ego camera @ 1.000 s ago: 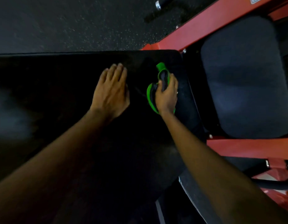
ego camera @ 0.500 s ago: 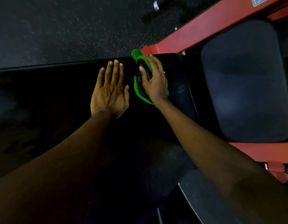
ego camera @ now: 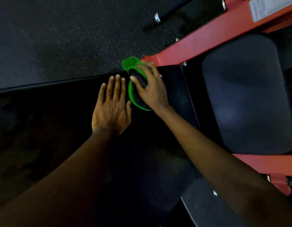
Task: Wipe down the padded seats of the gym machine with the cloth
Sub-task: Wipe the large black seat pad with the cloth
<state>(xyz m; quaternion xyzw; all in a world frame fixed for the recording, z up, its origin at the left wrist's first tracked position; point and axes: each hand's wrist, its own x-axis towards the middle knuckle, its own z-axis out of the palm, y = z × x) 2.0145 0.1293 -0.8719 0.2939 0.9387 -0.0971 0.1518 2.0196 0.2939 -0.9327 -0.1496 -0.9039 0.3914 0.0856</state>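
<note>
Clamped one green cloth (ego camera: 130,63) under the right grip (ego camera: 151,89), fingers curled over it, at the far edge of the long black bench pad (ego camera: 60,120). Laid the left grip (ego camera: 111,107) flat just beside, holding nothing. Counted two pads, the other a grey pad (ego camera: 247,95) inside the red frame (ego camera: 207,41).

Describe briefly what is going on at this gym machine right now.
A person is cleaning the machine's black padded seat with a green-edged cloth. The right hand holds the bunched cloth against the seat's far edge, close to the red frame. The left hand rests flat on the seat just beside it, fingers straight. A second dark pad lies to the right, with neither hand on it.
</note>
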